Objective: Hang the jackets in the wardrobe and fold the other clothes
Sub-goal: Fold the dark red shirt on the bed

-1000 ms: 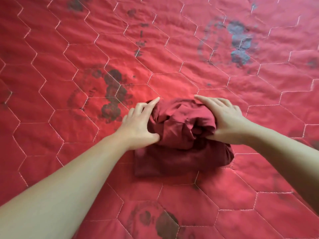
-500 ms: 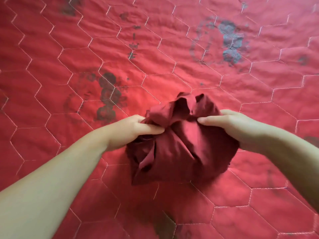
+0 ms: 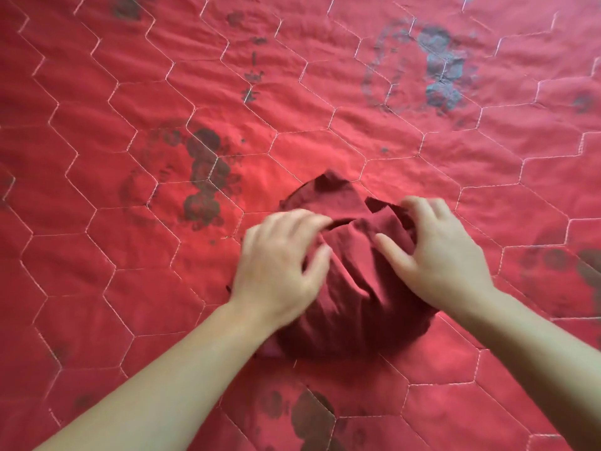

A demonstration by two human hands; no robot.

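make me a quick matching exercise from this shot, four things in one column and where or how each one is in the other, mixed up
Things:
1. left hand
2. right hand
3. dark red garment
4. grey print

Place or state:
A. bunched up on the red quilt, between the two hands
B. far right part of the quilt, well beyond the garment
C. on the garment's right side, thumb pressed into the cloth
D. on the garment's left side, motion-blurred

Pairs: 1-D, 2-C, 3-A, 4-B
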